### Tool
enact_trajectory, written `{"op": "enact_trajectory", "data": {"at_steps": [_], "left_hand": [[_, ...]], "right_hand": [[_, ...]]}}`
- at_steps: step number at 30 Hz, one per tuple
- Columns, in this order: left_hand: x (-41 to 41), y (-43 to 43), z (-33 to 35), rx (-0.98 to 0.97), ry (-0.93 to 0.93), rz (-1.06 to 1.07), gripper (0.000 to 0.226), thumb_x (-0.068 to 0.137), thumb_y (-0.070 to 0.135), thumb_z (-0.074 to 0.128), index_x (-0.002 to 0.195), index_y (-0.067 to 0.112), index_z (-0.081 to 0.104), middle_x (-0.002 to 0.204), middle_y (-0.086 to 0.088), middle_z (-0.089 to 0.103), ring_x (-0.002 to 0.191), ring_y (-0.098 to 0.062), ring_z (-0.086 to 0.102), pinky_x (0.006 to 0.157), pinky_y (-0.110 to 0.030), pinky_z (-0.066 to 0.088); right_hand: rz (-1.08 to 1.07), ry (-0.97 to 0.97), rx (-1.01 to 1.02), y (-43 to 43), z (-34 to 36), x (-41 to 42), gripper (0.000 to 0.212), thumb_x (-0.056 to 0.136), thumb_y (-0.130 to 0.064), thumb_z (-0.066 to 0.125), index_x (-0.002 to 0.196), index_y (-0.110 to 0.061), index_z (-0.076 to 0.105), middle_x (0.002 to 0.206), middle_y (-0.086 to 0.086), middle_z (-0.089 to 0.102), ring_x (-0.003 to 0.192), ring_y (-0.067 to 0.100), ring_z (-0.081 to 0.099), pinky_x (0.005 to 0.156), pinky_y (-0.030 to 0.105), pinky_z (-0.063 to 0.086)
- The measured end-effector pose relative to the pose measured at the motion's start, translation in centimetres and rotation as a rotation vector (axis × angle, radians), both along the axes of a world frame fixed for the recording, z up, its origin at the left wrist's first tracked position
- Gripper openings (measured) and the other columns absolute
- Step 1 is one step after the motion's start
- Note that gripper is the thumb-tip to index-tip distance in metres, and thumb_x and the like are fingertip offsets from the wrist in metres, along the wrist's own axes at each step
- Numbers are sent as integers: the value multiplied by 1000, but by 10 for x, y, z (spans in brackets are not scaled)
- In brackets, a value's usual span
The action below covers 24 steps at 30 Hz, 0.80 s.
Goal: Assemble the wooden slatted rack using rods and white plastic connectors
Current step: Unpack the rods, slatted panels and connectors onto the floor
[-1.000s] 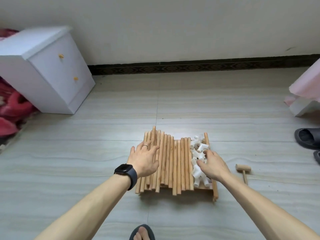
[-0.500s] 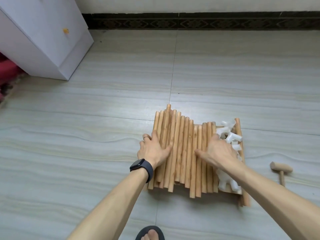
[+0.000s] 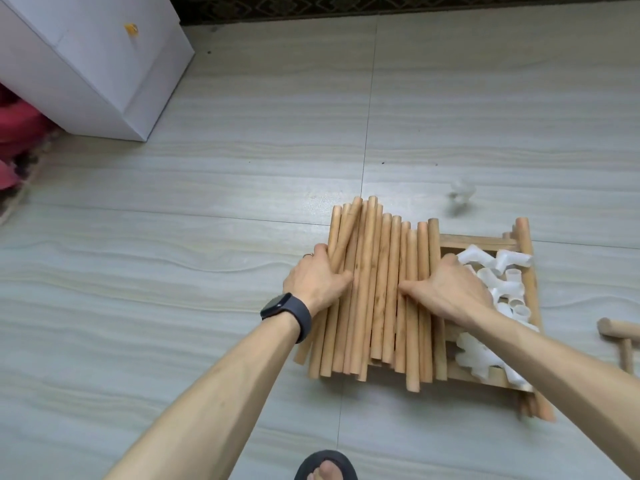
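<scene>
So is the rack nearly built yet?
Not nearly. Nothing looks joined yet: the rods lie loose in a bundle and the white connectors sit piled beside them. The left hand and right hand grip the bundle's sides. All the joining is left.

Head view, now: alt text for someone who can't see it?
The left hand and right hand clasp a bundle of wooden rods from its sides on a tiled floor. White plastic connectors lie in a wooden frame beside the right hand; a small wooden mallet lies further right.
</scene>
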<state>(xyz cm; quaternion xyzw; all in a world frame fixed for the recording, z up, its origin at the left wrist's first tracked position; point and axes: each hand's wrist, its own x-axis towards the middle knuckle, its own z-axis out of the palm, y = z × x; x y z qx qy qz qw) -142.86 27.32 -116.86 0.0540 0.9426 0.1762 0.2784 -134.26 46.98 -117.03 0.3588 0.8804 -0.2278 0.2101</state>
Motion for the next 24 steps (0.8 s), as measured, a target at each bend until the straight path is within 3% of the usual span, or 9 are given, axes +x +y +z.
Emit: {"op": "enact_trajectory", "data": {"at_steps": [7, 13, 16, 20, 24], "left_hand": [[9, 7, 2, -68, 135, -59, 65, 88, 57, 64, 132, 16, 38, 128, -10, 46, 110, -35, 59, 87, -43, 52], [39, 10, 10, -167, 266, -153, 39, 96, 27, 53, 130, 10, 44, 125, -11, 54, 111, -32, 58, 73, -38, 38], [49, 12, 13, -181, 249, -104, 36, 94, 18, 53, 128, 8, 47, 125, -10, 56, 112, -30, 59, 73, -36, 36], [48, 11, 15, -238, 212, -137, 34, 91, 11, 55, 125, 7, 54, 123, -12, 60, 113, -29, 61, 79, -35, 45], [47, 6, 19, -159, 90, -57, 22, 90, 13, 54, 110, 15, 62, 117, -8, 65, 106, -27, 65, 75, -32, 44]], "right_hand": [[-28, 18, -16, -9, 3, -3, 66, 74, -51, 68, 117, -4, 53, 98, 8, 66, 90, 33, 66, 80, 47, 58], [-197, 134, -85, -20, 1, 6, 67, 78, -51, 71, 123, -4, 55, 107, 11, 68, 96, 34, 66, 82, 45, 57], [-252, 156, -110, -23, 0, 11, 64, 79, -49, 73, 122, -5, 56, 107, 11, 68, 96, 33, 66, 82, 43, 56], [-296, 192, -168, -24, -1, 13, 68, 77, -47, 79, 126, -7, 55, 112, 9, 68, 101, 30, 67, 89, 47, 56], [-395, 246, -201, -26, 1, 20, 68, 75, -43, 80, 128, -10, 53, 119, 9, 67, 107, 31, 66, 95, 50, 54]]}}
